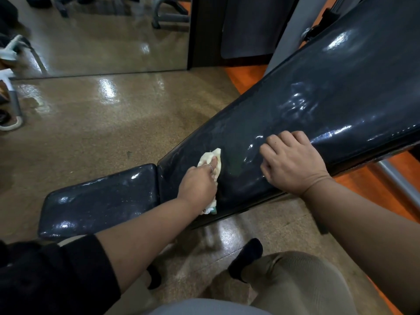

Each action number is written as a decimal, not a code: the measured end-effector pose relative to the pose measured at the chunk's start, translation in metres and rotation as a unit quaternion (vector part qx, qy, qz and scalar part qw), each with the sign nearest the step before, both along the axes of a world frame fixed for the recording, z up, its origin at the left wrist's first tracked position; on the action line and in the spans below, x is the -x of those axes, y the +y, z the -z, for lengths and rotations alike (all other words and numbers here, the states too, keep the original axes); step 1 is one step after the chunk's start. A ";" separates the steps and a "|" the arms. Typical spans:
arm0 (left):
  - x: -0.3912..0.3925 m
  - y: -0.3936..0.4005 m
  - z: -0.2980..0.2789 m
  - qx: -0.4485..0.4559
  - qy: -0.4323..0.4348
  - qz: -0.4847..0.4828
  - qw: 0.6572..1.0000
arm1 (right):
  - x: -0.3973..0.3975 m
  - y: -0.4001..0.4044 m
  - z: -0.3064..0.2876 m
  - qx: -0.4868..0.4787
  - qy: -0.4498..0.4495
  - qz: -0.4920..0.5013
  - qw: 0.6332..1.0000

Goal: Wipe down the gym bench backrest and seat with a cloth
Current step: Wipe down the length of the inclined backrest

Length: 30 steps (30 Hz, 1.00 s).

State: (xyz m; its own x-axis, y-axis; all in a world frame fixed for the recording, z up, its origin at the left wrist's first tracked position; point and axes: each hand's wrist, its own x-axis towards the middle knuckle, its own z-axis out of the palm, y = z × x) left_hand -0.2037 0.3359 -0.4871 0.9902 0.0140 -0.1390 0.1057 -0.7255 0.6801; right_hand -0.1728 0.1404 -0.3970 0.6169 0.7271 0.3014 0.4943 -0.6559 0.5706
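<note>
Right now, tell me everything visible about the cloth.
The cloth is small, cream-white and crumpled, apparently soft fabric, with a greenish bit showing at its lower end. It is bunched under the left hand, whose fingers press it against the lower end of the dark, glossy backrest, near the seat. Both ends poke out past the hand.

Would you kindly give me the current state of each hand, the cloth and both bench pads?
left hand: closed on the cloth, pressing it on the backrest's lower end.
right hand: bare, fingers curled, resting on the backrest's near edge.
cloth: bunched, partly under the hand.
backrest: inclined, glossy.
seat: flatter, untouched now.
</note>
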 end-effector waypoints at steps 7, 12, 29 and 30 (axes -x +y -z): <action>0.041 -0.009 0.006 -0.032 -0.048 0.101 0.993 | 0.001 -0.001 0.000 -0.002 0.004 0.003 1.000; 0.030 0.005 0.023 -0.021 0.021 0.022 0.999 | 0.000 -0.001 0.001 -0.001 -0.002 0.000 1.000; 0.064 0.015 0.061 -0.101 -0.126 0.209 0.964 | 0.000 -0.001 0.000 0.005 -0.010 -0.001 1.000; 0.061 0.019 0.063 -0.107 -0.132 0.203 0.964 | 0.000 -0.001 0.000 0.004 -0.009 0.000 1.000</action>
